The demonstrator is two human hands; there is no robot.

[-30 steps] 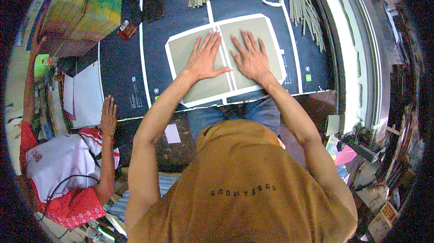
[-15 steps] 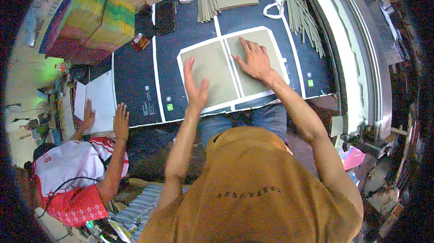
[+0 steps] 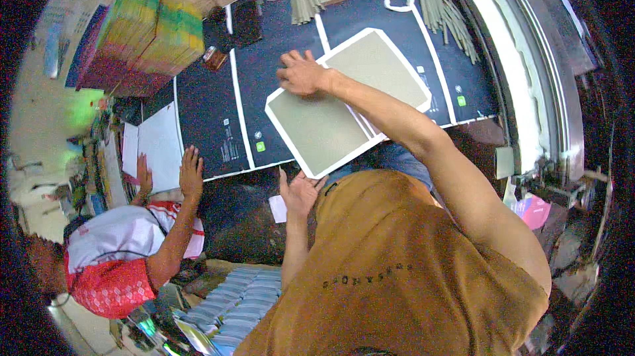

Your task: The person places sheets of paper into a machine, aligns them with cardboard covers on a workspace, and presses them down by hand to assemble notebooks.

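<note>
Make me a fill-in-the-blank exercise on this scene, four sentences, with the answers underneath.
1. The grey board has a ____ border.
2. The right grip is at the board's upper-left edge, while the left grip, by the near corner, has its palm turned ____.
3. Of the picture's left and right halves, the coloured stack stands in the ____ one.
4. The nearby person's patterned sleeve is mainly ____.

Missing words: white; up; left; red.
</note>
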